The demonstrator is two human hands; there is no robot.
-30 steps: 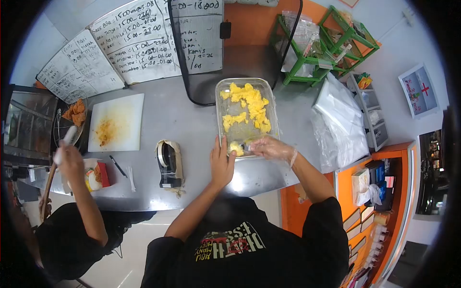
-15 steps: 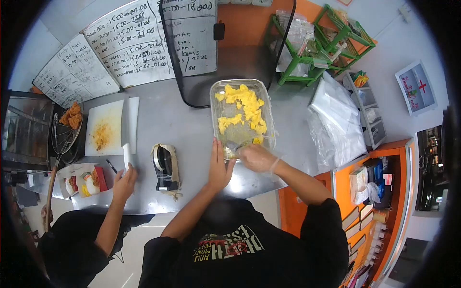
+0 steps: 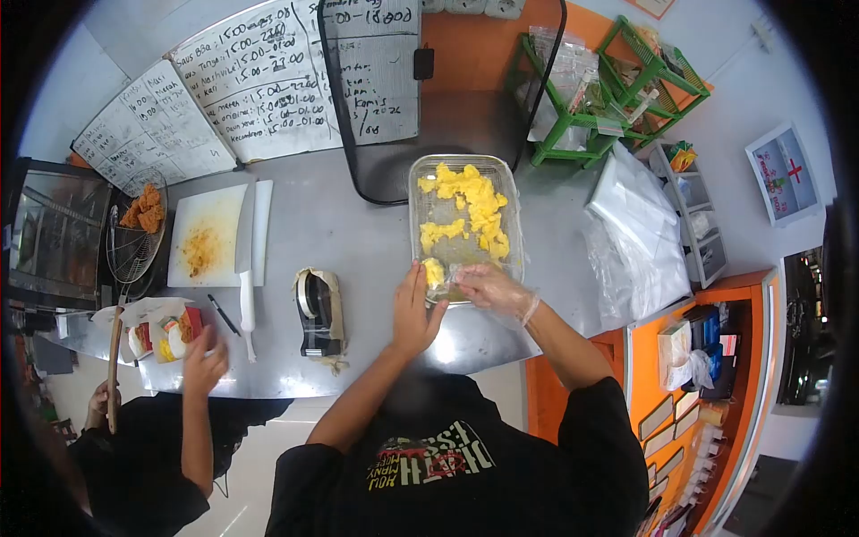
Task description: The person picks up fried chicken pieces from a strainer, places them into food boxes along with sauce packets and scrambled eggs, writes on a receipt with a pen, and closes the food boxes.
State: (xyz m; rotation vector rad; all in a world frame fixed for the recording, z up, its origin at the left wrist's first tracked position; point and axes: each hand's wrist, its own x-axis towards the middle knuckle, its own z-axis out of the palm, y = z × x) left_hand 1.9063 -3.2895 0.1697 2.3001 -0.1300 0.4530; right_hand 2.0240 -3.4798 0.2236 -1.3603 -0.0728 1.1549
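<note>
One tray [image 3: 440, 211] of yellow food [image 3: 484, 210]; left hand [image 3: 417, 315] at seven o'clock, grip spread; right hand [image 3: 494, 291] at five, grip hard to tell.

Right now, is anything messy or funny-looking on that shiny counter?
Yes: the white cutting board has an orange-brown smear, so it looks dirty. The knife lies on it with its handle sticking past the edge. Around the tray, I see no clear spill.

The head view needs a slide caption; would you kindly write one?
Left hand at the near left corner of a clear tray of yellow crumbled food, plastic-gloved right hand at its near end.
</note>
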